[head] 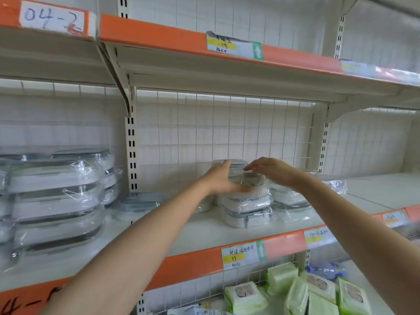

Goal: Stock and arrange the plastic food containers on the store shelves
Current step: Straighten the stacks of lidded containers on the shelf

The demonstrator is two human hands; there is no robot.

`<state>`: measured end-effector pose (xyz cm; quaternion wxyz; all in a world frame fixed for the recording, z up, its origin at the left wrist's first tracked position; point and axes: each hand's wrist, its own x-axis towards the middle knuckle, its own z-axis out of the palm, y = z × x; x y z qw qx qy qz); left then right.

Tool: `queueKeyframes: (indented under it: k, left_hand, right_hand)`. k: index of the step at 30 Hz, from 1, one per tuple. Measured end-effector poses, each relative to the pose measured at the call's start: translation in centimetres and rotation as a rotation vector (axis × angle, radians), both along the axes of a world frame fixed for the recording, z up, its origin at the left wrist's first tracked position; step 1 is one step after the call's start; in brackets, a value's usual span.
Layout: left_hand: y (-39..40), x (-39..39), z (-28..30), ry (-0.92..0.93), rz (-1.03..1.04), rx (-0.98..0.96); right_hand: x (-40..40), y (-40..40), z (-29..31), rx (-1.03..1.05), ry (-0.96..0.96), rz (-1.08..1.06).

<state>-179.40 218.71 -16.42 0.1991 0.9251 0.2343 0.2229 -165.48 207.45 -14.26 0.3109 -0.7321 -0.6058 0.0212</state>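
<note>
A small stack of white, film-wrapped plastic food containers (246, 209) stands on the middle shelf (181, 237). On top of it sits a small wrapped container (250, 180), held between both hands. My left hand (221, 180) presses its left side with the fingers spread and the thumb up. My right hand (270, 170) lies over its top and right side, fingers extended leftward. More wrapped containers (288, 201) lie to the right of the stack and behind it, partly hidden by my right forearm.
A tall pile of larger wrapped containers (54, 201) fills the left shelf bay, with a blue-lidded one (138, 202) beside the upright. Green wet-wipe packs (302, 292) lie on the shelf below. Orange shelf edges carry price labels (243, 255). The upper shelf (204, 71) overhangs.
</note>
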Motion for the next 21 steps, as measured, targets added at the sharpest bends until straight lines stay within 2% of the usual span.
queueKeyframes:
  k: [4, 7, 9, 11, 13, 17, 21]
  left_hand:
    - [0.4, -0.7, 0.3, -0.04, 0.039, 0.016]
    - [1.2, -3.4, 0.8, -0.037, 0.051, 0.042]
    - [1.8, -5.7, 0.8, -0.031, 0.061, 0.028]
    - [2.5, -7.8, 0.6, -0.02, 0.087, 0.01]
    - [3.1, -9.7, 0.1, -0.004, 0.125, 0.005]
    - [3.6, -12.5, -1.6, 0.086, 0.139, -0.021]
    - [3.5, -14.1, -4.2, 0.239, 0.129, -0.022]
  right_hand:
    - [1.2, -0.2, -0.3, 0.022, 0.168, 0.025]
    - [1.4, 0.1, -0.8, -0.127, 0.216, 0.091]
    - [1.2, 0.5, -1.6, -0.316, 0.109, 0.124]
    - [1.5, 1.2, -2.6, -0.456, -0.175, 0.086]
    - [1.7, 1.5, -3.2, -0.443, -0.339, 0.04]
    - [2.0, 1.8, -3.3, -0.389, -0.362, -0.003]
    - [1.6, 1.7, -3.2, -0.331, -0.521, -0.101]
